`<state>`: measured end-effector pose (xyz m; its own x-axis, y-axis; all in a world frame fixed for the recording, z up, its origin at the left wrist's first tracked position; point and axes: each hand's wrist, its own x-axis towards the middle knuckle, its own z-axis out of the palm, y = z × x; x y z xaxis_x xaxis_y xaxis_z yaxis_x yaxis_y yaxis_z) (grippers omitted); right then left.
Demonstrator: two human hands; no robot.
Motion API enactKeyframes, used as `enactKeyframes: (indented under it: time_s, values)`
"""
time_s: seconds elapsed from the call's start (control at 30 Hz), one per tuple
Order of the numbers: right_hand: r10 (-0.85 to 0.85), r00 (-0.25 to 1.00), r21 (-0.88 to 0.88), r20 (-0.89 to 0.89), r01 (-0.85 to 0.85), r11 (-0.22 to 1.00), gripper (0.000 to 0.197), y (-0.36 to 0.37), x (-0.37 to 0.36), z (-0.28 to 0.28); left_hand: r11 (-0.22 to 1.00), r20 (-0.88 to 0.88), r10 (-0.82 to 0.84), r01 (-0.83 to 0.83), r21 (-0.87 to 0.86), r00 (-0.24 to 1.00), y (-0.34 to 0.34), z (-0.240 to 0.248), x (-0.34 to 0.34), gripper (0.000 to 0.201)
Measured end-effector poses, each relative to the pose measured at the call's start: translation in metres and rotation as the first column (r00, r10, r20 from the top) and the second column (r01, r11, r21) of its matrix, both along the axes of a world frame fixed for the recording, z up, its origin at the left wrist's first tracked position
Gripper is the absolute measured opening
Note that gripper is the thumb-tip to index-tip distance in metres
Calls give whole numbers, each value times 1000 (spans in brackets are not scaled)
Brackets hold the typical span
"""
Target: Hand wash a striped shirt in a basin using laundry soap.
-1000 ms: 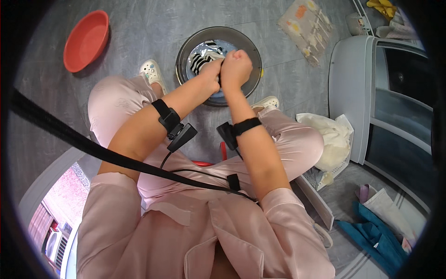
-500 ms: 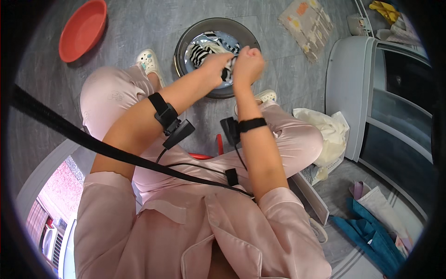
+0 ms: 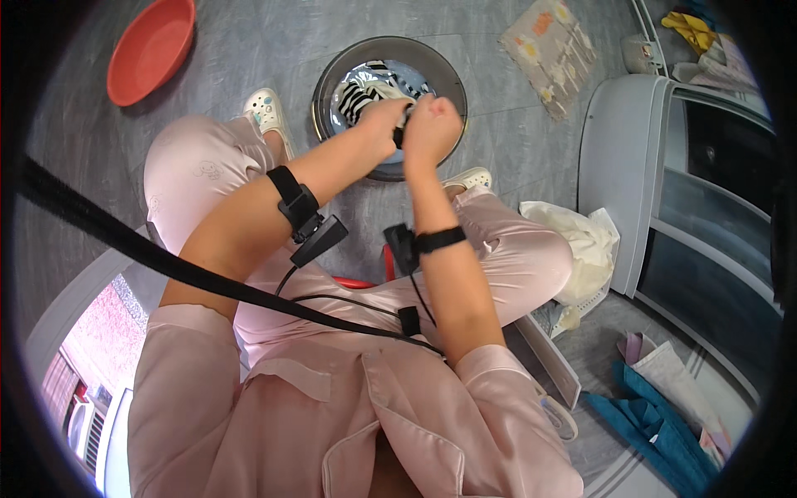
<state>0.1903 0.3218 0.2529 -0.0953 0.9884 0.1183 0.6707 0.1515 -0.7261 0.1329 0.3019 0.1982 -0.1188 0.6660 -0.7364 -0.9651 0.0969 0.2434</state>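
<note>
A grey basin on the floor holds bluish water with a black-and-white striped cloth in it. Over the basin, my left hand is closed on a bunched part of this cloth. My right hand, curled into a fist, grips the cloth right beside it. A dark striped bit shows between the two hands. My fingers hide most of the gripped part, and whether it is one garment or more I cannot tell.
At the upper left lies a red basin. A patterned mat is on the floor beyond the grey basin, to the right. A grey cabinet stands at the right, with a cream bag beside it. Teal cloth lies at the lower right.
My right hand has moved slightly left and nearer to me, closer to my left hand. Less of the cloth shows between them. Both hands keep their grip.
</note>
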Motion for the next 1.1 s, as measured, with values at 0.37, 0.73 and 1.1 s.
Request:
enactKeyframes:
  time_s: [0.37,0.73,1.1]
  values:
    - [-120,987,-99,111,131,986,18,37,21,-25,992,-147,-96,83,-95,985,-6,25,25,10]
    - [2,1000,46,-6,-2,999,15,-10,7,3,904,-419,-331,411,116,845,-13,15,10,9]
    - [138,986,-71,-98,-145,987,23,-55,-4,20,837,-172,-319,362,410,932,-35,-26,-21,12]
